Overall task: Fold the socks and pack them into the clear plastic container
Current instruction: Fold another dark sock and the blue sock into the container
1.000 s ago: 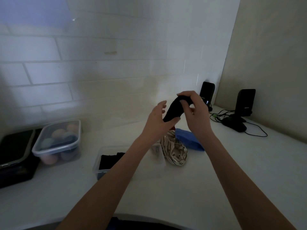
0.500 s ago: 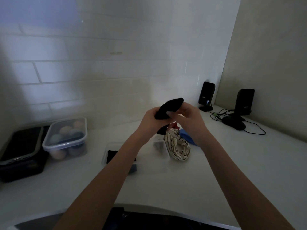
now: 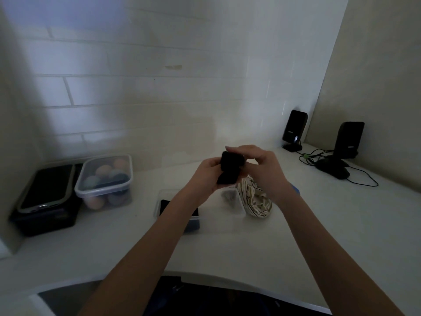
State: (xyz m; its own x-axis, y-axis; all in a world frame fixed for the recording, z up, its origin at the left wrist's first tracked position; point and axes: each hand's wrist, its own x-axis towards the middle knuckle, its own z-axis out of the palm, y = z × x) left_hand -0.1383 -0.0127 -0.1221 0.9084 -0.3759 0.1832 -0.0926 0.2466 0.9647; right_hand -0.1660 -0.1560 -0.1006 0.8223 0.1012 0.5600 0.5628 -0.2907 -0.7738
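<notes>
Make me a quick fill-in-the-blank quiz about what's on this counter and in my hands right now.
1. Both hands hold a folded sock whose colour is ____.
2. The lidded container at left holds rolled socks and sits beside a ____ box.
3. The striped cloth lies under the ____ hand.

Missing words: black; black; right

Container (image 3: 159, 209) mid-table (image 3: 341, 224); socks (image 3: 255, 199) just right; lidded box (image 3: 104, 181) far left; speakers (image 3: 293, 130) at back right corner.
</notes>
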